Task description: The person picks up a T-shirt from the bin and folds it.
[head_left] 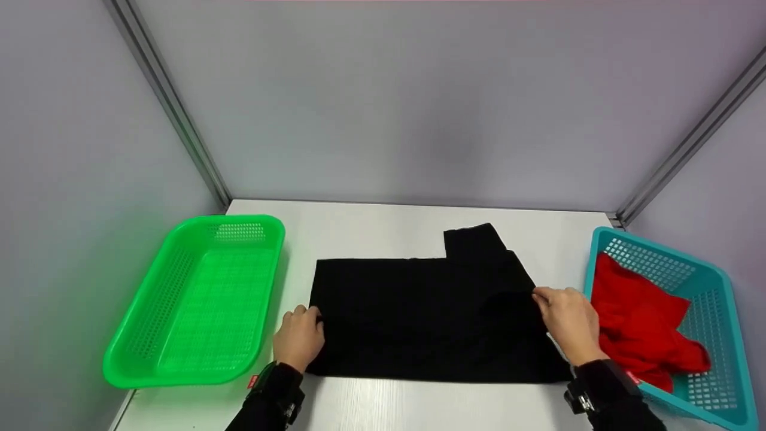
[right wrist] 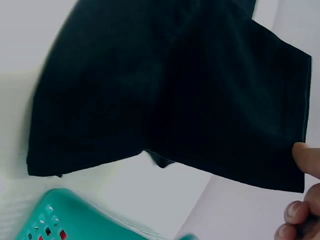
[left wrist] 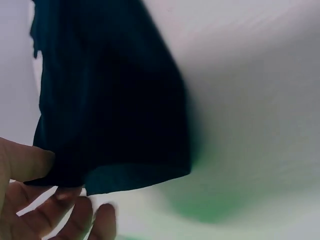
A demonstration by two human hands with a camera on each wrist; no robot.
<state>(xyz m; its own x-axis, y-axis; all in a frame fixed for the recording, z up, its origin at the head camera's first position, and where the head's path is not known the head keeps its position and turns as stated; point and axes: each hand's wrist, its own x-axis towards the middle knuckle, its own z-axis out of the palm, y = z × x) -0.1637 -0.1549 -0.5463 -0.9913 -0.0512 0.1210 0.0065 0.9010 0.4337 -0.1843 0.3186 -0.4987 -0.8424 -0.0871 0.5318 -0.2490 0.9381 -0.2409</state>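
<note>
A black T-shirt (head_left: 419, 317) lies sideways on the white table, doubled into a long shape, with a sleeve-like flap (head_left: 473, 240) jutting out at its far right. My left hand (head_left: 299, 338) pinches its left edge; the left wrist view shows the thumb (left wrist: 30, 161) above the cloth and the fingers beneath. At the right side, my right hand (head_left: 567, 320) grips the edge of the cloth between thumb and fingers. In the right wrist view a corner of the black fabric (right wrist: 235, 115) is held at the fingertips, and part of the cloth hangs raised.
To the left stands a green plastic basket (head_left: 272, 239) with nothing in it. A teal basket (head_left: 739, 359) on the right holds red cloth (head_left: 640, 323), close beside my right wrist. Grey panels (head_left: 419, 108) wall in the table (head_left: 359, 230) at the back and sides.
</note>
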